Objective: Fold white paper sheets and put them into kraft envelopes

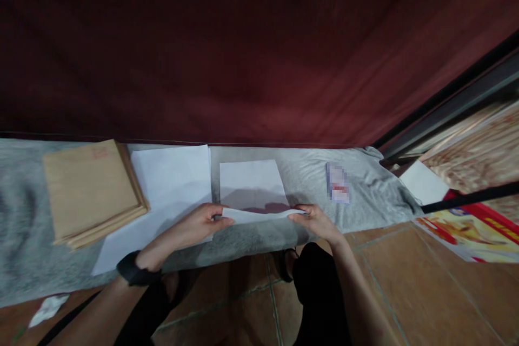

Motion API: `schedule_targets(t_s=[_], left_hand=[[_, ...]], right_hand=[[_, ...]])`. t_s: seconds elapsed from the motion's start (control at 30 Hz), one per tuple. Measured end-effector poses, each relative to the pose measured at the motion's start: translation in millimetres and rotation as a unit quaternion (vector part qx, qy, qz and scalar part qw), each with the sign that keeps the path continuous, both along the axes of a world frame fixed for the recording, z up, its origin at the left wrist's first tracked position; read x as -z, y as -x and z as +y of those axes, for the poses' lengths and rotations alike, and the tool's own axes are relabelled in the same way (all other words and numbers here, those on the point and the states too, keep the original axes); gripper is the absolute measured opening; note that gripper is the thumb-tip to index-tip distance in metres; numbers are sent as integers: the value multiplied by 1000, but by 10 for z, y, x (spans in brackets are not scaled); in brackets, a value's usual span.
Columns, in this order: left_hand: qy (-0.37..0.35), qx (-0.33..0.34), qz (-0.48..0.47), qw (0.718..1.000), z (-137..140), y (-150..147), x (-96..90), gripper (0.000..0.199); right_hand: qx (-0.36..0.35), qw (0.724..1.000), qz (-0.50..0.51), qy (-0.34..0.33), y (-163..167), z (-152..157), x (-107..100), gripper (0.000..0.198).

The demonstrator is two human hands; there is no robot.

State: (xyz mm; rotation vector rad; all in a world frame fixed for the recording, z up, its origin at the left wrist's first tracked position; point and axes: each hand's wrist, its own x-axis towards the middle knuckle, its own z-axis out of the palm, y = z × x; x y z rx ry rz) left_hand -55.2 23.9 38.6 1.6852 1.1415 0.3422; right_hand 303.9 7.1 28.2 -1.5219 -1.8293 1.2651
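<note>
Between my two hands a sheet of white paper (259, 217) is held by its near edge, which is lifted and bent up above the grey cloth. My left hand (206, 223) pinches the left end of that edge between thumb and fingers. At the right end, my right hand (314, 221) pinches it the same way. The far part of the paper lies flat on the cloth. Left of it, close to my left wrist, lie larger white sheets (174, 175), partly covered by my forearm.
A stack of brown envelopes (91, 189) rests on the grey cloth (308, 173) at the left. A small blurred packet (338, 183) lies to the right. Behind rises a dark red curtain (259, 75). A red and yellow box (474, 230) stands on the tiled floor (397, 265).
</note>
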Motion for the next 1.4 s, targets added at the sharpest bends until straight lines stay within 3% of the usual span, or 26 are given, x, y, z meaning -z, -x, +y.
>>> schedule_targets(t_s=[0.13,0.2,0.33,0.47,0.57,0.73,0.9,1.2,1.4], left_hand=[[-69,-26,-10,997,-11,-16,75,48],[-84,-48,19,995,12,-26,144,40],[-35,-114,-9,993,117,-19,262,46],[-14,-164,-51,985,203,-10,251,46],[3,-156,-56,986,182,-4,184,42],[50,-78,-47,995,34,4,117,38],[41,-113,-53,991,0,-40,193,44],[26,-220,-15,975,157,-147,262,45],[32,-278,46,959,254,-233,324,35]], right_hand=[[56,997,54,-5,65,70,-36,39],[53,995,85,6,122,131,-19,41],[63,989,131,19,232,317,102,45],[88,988,128,6,304,521,185,41],[53,991,121,25,268,573,115,39],[-44,988,101,108,46,469,-35,36],[-4,988,98,117,-7,438,63,44],[39,998,-7,44,167,600,272,35],[90,983,-162,-9,283,658,320,25]])
